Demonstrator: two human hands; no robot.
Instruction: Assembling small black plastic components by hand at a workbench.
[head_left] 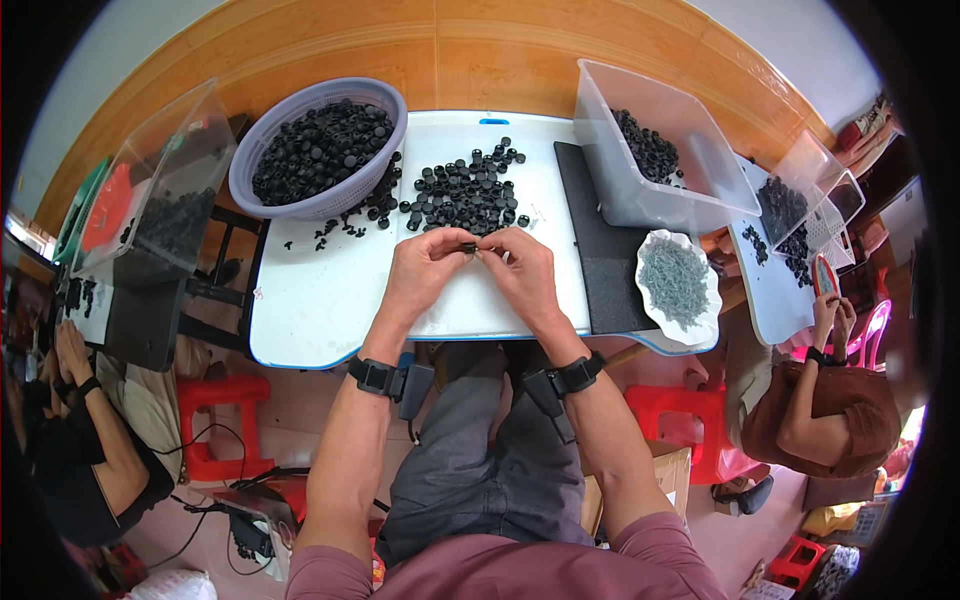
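Note:
Over the near part of the white table [310, 305], my left hand [424, 268] and my right hand [522, 268] meet fingertip to fingertip. Both are closed in a pinch around a small black plastic part [468, 247], mostly covered by the fingers. Just beyond them lies a loose pile of small round black caps [465, 197]. A white scalloped dish [713, 300] to the right holds a heap of thin, pale grey-green pieces [675, 280], too fine to name.
A lavender basket [243, 190] full of black parts stands at the back left. A clear plastic bin [650, 212] with black parts sits back right, beside a black mat [612, 285]. People work at neighbouring tables on both sides; red stools [222, 395] stand below.

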